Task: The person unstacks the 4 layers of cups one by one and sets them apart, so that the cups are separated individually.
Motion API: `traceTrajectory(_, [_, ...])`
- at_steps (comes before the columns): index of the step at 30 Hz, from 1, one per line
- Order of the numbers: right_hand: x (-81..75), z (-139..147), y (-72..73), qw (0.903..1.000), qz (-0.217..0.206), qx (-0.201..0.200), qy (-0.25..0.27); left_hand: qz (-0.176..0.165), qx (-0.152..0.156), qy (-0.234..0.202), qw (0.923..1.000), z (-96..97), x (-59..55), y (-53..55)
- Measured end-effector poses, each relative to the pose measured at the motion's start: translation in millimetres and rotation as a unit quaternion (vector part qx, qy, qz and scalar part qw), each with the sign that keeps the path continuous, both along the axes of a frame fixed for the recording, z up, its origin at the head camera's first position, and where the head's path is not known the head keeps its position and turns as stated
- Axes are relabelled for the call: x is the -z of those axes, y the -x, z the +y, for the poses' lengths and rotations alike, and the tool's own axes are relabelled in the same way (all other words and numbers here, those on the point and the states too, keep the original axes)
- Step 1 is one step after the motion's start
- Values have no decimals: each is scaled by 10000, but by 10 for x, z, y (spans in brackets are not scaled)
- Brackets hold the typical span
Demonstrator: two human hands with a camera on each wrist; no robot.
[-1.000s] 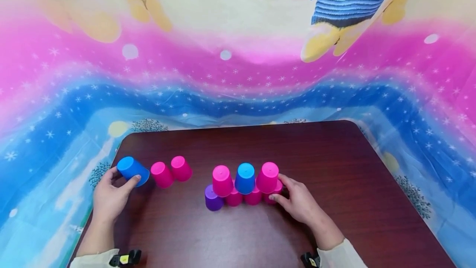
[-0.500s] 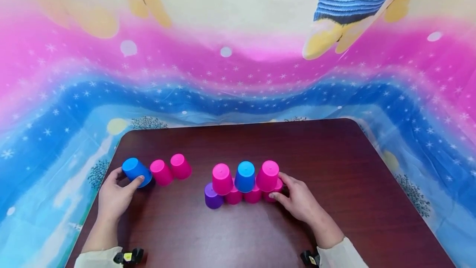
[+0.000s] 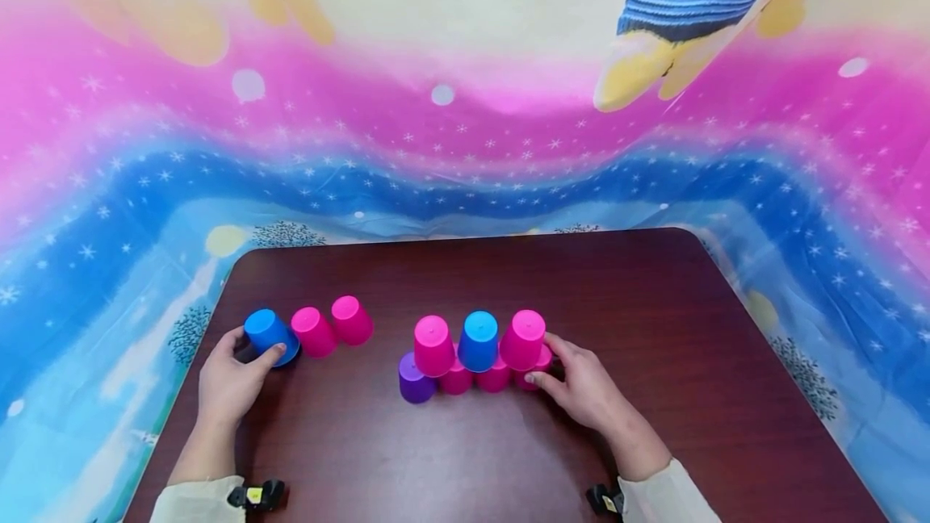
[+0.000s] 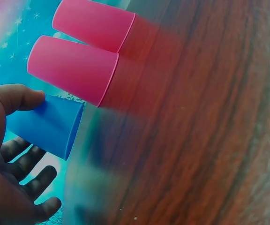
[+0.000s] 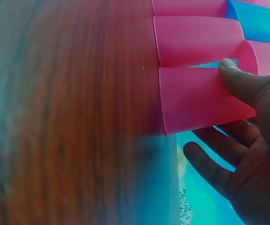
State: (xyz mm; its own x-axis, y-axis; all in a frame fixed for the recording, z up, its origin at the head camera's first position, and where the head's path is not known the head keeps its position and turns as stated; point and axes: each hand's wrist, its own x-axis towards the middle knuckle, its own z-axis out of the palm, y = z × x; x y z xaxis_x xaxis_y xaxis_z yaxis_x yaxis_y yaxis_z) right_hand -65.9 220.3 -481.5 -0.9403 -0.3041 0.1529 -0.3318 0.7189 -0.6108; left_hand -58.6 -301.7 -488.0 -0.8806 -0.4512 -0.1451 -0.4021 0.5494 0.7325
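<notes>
At the left of the head view, my left hand holds an upside-down blue cup between thumb and fingers. Two upside-down pink cups stand just right of it, a nearer pink cup and a farther one. My right hand grips the right-end pink cup of a stack's lower row, thumb in front and fingers behind. That row starts with a purple cup at its left end. On top stand a pink cup, a blue cup and another pink cup.
The cups stand on a dark brown wooden table with rounded far corners. A patterned cloth backdrop surrounds its far and side edges. A black strap device sits at the left cuff, another at the right.
My left hand has brought the blue cup rightward, closer to the two pink cups, and set it more upright. My right hand has stayed at the stack.
</notes>
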Motion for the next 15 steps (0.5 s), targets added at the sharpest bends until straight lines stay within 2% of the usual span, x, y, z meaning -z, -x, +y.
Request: traceTrajectory(15, [-8,-14,2,10000,55,-21,-6,-8,9,-30,10000,21,77,-1])
